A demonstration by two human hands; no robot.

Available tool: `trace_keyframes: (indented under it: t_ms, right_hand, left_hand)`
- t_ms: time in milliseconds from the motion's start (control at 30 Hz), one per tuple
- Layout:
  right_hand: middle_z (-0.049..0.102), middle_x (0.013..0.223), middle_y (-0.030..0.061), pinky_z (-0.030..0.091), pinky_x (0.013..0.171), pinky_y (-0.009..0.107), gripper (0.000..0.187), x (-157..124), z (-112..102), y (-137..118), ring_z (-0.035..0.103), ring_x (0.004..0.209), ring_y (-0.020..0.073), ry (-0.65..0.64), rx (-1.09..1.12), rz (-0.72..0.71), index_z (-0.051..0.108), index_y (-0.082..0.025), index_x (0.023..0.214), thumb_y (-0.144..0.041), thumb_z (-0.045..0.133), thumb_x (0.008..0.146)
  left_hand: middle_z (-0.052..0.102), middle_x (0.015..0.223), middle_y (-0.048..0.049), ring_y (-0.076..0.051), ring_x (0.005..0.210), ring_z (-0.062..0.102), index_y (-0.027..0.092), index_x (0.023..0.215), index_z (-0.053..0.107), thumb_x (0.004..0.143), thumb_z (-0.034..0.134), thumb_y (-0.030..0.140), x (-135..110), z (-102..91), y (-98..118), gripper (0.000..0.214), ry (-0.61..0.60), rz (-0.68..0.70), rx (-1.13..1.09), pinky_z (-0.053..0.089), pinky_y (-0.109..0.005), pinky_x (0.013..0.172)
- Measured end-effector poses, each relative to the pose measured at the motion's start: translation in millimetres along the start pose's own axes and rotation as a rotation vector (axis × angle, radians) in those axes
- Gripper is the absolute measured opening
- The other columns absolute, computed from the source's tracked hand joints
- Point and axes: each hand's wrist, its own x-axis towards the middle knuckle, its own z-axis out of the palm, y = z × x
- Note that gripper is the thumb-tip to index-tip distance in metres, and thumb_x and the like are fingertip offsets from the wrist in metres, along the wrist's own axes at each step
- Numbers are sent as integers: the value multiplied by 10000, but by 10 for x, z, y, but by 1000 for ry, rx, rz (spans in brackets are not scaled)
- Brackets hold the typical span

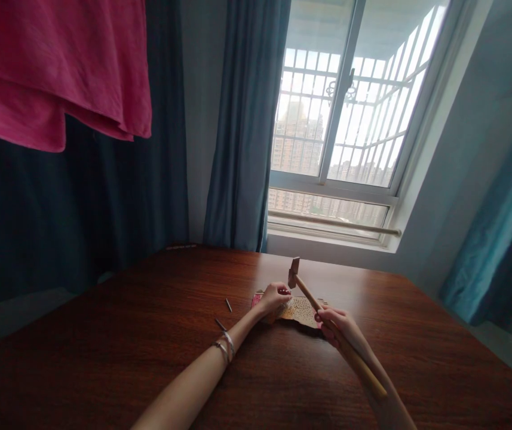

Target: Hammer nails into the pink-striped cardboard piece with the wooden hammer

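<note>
My right hand (339,327) is wrapped round the wooden handle of a hammer (309,292), whose head is raised just above and beyond my left hand. With its fingers pinched together, my left hand (276,297) rests over the left part of a flat, tan piece (303,309) dotted with many small holes or marks. Pink shows at the piece's ends, and its near edge looks torn. Whatever the left fingers pinch is too small to make out. Two thin metal rods, one (229,305) beyond my left forearm and another (220,324) beside the wrist, lie on the table.
The brown wooden table (116,334) spreads beneath both arms. Behind it are a barred window (322,185) and a blue-grey curtain (242,149). A pink cloth (67,65) hangs at the upper left. Another curtain (497,239) hangs on the right.
</note>
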Motion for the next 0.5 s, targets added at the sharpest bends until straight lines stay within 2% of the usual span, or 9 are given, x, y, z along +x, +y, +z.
trace_keyframes:
  t_ms: [133, 233, 500]
  right_hand:
    - [457, 365, -42, 246, 289, 187, 229, 11, -15, 0, 350, 279, 63, -17, 0, 6, 564, -142, 655, -370, 567, 677]
    - [482, 403, -39, 247, 299, 185, 239, 31, -27, 22, 363, 298, 59, 19, 50, 4, 578, -139, 691, -377, 581, 661]
    - [456, 378, -46, 248, 291, 191, 216, 31, -15, 36, 345, 289, 66, 26, 41, 11, 562, -151, 673, -367, 572, 666]
  left_hand:
    - [615, 671, 2, -126, 657, 554, 131, 722, 630, 640, 632, 247, 3, 2, -21, 142, -1, -2, -28, 406, -205, 591]
    - [619, 676, 2, -128, 664, 559, 134, 732, 628, 644, 627, 243, 1, 4, -27, 140, -10, -6, -46, 411, -205, 596]
    - [636, 703, -5, -133, 680, 568, 140, 741, 643, 655, 623, 263, 5, 3, -28, 151, -1, 13, 12, 409, -209, 605]
